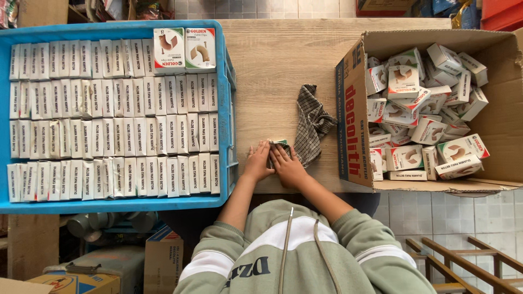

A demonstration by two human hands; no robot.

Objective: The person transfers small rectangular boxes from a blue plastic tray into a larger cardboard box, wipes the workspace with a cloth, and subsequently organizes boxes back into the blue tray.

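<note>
Nearest the camera is the person's green and white hooded top [294, 256], its sleeves pushed up and both forearms reaching out over the wooden worktop [278, 60]. The left hand [258, 161] and the right hand [287, 165] lie side by side, touching, both pressed down on a small white box [279, 144] of which only a corner shows past the fingertips. The fingers are curled over the box and hold it against the worktop; how much of it each hand grips cannot be told, since the hands hide most of it.

Just beyond and to the right of the right hand lies a crumpled checked cloth [312, 122], its lower edge touching the box and the right fingers.

To the left of the left hand, just beside it, stands a blue plastic crate [231, 81], filled with small white boxes set on edge in tidy rows; two more boxes lie flat with their printed faces up at its far corner.

Well to the right of the right hand sits an open cardboard carton [354, 109], holding a loose heap of the same small white boxes, tumbled at all angles.
</note>
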